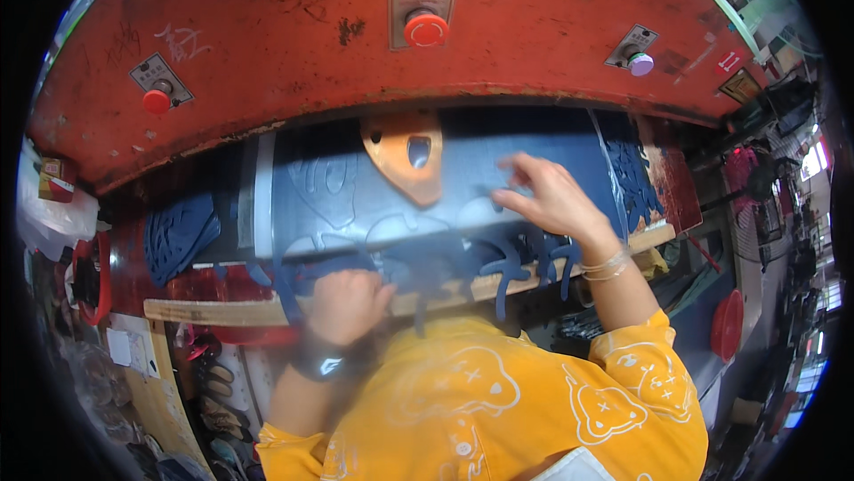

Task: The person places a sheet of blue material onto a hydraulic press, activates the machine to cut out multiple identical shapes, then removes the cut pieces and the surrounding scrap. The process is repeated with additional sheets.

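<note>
A blue sheet [498, 148] lies on the bed of a red machine, with cut-out shapes and outlines in it. On it rests an orange cutting die [418, 180], shaped like a rounded wedge with a hole. My right hand [551, 196] hovers over the sheet to the right of the die, thumb and fingers apart, nothing visible between them. Nearer me, my left hand [347, 306] is curled closed at the front edge, blurred by motion. Blue scrap strips [503, 272] hang beside it over the edge; whatever its fingers hold is hidden.
The red machine body [294, 28] spans the far side, bearing a red push button [425, 29] at its middle. A stack of cut blue pieces [181, 232] lies left. A wooden bar [213, 311] runs along the front. A red basin [727, 325] stands right.
</note>
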Demonstrator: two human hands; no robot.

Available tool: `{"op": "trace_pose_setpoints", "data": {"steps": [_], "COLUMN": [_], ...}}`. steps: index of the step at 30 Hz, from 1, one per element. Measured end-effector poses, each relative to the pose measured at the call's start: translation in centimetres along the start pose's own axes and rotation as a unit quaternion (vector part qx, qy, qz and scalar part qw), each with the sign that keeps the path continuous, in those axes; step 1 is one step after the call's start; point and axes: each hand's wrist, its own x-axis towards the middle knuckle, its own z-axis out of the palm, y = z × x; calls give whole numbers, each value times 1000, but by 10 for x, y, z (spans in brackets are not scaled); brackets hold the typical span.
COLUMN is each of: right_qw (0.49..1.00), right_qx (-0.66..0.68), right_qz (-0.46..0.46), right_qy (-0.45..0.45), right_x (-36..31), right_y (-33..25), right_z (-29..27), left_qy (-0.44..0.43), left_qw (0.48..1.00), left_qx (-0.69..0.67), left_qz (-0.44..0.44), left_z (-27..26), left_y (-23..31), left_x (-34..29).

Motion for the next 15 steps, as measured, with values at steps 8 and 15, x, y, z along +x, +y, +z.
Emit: {"op": "trace_pose_setpoints", "data": {"steps": [8,15], "right_qw": [986,966], "right_qx": [-86,161], "right_qz": [-85,-134], "right_qy": [111,153], "right_x": [16,-29], "right_y": [-79,-51], "right_z": [120,118], "left_qy": [305,175], "left_qw": [858,974], "left_qx": [-413,-143], "left_qz": [-13,2], "left_z": [13,52], "left_y": [17,19], "left_x": [34,-5]}}
